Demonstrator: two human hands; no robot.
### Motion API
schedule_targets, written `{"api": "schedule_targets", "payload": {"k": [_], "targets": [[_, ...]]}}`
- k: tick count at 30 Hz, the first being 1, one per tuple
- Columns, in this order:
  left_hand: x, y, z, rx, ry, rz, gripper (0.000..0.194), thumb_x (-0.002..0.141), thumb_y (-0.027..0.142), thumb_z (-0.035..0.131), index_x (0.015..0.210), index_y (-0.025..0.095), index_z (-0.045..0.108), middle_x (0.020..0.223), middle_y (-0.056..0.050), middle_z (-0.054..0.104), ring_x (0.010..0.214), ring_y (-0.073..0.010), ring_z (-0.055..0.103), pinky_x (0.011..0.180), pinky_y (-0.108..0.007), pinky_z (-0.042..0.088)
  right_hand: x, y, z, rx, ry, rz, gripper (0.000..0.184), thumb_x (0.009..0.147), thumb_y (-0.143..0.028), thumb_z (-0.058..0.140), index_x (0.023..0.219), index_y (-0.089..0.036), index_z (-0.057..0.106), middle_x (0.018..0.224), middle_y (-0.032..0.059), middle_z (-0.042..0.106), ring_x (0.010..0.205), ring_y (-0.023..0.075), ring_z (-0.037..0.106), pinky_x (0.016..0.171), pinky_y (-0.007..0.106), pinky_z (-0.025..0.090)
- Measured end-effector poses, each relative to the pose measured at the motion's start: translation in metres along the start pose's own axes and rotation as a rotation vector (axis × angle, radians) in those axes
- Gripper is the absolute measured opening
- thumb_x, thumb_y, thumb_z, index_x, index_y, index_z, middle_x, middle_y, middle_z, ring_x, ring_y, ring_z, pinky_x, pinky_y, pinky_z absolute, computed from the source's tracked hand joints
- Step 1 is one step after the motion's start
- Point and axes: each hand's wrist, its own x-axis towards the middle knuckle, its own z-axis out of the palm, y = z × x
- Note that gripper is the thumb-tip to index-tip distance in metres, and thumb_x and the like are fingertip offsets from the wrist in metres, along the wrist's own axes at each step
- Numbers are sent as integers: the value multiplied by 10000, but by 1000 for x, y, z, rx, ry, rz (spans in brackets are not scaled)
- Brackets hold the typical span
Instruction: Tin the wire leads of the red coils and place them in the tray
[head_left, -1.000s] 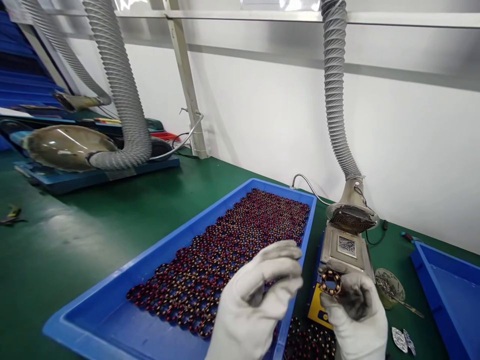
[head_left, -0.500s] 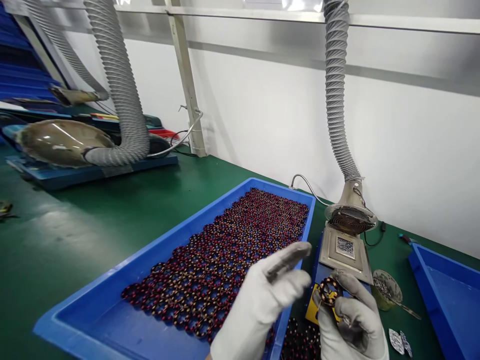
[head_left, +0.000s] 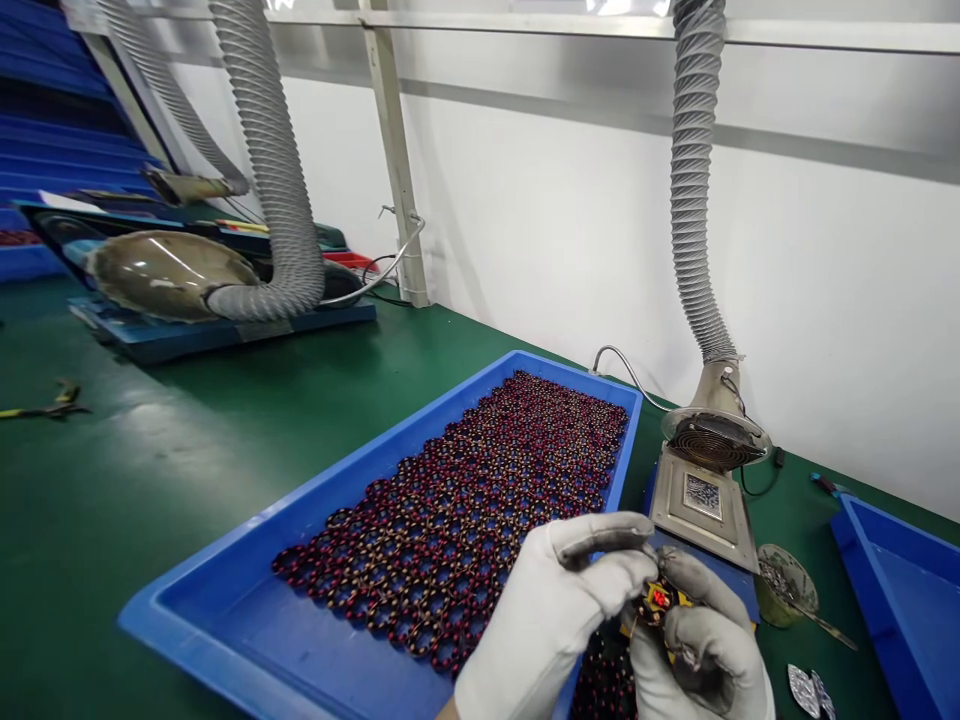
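In the lower right of the head view, my gloved right hand (head_left: 709, 640) grips a small black ring-shaped coil (head_left: 649, 610) between thumb and fingers. My gloved left hand (head_left: 551, 595) reaches over from the left, thumb and forefinger closed together at the coil's upper edge. What those two fingertips pinch is too small to make out. Red lit digits show beside the ring on a yellow panel behind. A long blue tray (head_left: 300, 650) holds rows of black coils with red and copper-coloured windings (head_left: 487, 500). More coils (head_left: 604, 675) lie below my hands, partly hidden.
Behind my right hand stands a metal-topped heating box (head_left: 739, 530) under a fume hood (head_left: 716, 420) with a grey hose (head_left: 694, 180). A cup (head_left: 784, 590) with a thin handled tool, foil scraps (head_left: 804, 690) and another blue tray (head_left: 900, 580) are at right.
My left hand has moved right to the coil, and its spread fingers have closed at the ring's edge. The right hand still holds the coil. The view has shifted slightly left.
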Motion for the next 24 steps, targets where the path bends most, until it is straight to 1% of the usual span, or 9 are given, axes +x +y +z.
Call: {"api": "schedule_targets", "payload": {"k": [3, 7, 8, 10, 12, 15, 20, 22, 24], "targets": [[1, -5, -2, -83, 43, 76, 133, 556, 134, 672, 687, 149, 687, 656, -25, 688, 606, -123, 613, 572, -150, 482, -2, 6, 0, -48, -35, -132, 161, 687, -106, 676, 683, -200, 546, 942, 47, 632, 838, 194, 601, 718, 337, 498], [3, -7, -8, -272, 157, 249, 137, 607, 154, 669, 735, 197, 693, 708, -1, 701, 659, -112, 634, 643, -137, 495, -1, 9, -2, -116, -94, -213, 159, 717, -102, 656, 685, -183, 522, 947, 60, 606, 836, 188, 594, 709, 334, 505], [2, -5, -8, -236, 133, 234, 172, 600, 139, 673, 761, 195, 694, 731, -3, 703, 671, -111, 635, 635, -128, 492, -1, 9, -2, -121, -102, -216, 155, 719, -96, 652, 693, -184, 527, 955, 58, 601, 835, 185, 593, 714, 333, 504], [1, -4, -5, -121, 52, 119, 220, 579, 104, 671, 787, 172, 695, 726, -12, 701, 661, -111, 629, 596, -116, 483, -2, 10, -2, -130, -115, -226, 154, 716, -81, 648, 711, -188, 538, 972, 48, 592, 836, 177, 587, 728, 330, 499], [0, -5, -1, -59, 5, 20, 195, 556, 90, 668, 742, 142, 694, 666, -16, 690, 613, -109, 614, 553, -117, 474, -2, 10, -1, -140, -124, -252, 158, 713, -73, 645, 716, -194, 544, 977, 36, 585, 839, 169, 576, 730, 324, 494], [4, -11, 1, -142, 93, 41, 133, 564, 125, 683, 696, 140, 686, 628, -14, 681, 587, -102, 605, 560, -119, 477, -2, 8, 2, -151, -119, -267, 170, 706, -62, 637, 704, -202, 540, 959, 28, 580, 826, 168, 574, 694, 312, 497], [14, -10, -19, -319, 377, 219, 183, 534, 224, 757, 700, 219, 681, 680, 44, 689, 680, -93, 636, 689, -108, 495, 1, 2, -2, -83, -98, -85, 207, 681, -68, 657, 732, -212, 518, 919, 34, 590, 809, 166, 603, 599, 256, 512], [10, -7, -30, -188, 447, 234, 167, 546, 250, 748, 700, 225, 685, 687, 38, 695, 673, -105, 646, 661, -107, 503, 8, 1, -10, -21, -106, 13, 230, 671, -96, 670, 796, -227, 529, 903, 28, 606, 803, 163, 618, 585, 236, 523], [0, -11, -43, 113, 399, 232, 128, 575, 265, 721, 697, 234, 697, 696, 16, 702, 655, -124, 653, 613, -111, 511, 24, 1, -21, -20, -180, 113, 266, 633, -123, 703, 825, -235, 559, 859, 22, 640, 763, 161, 634, 593, 233, 533]]}}
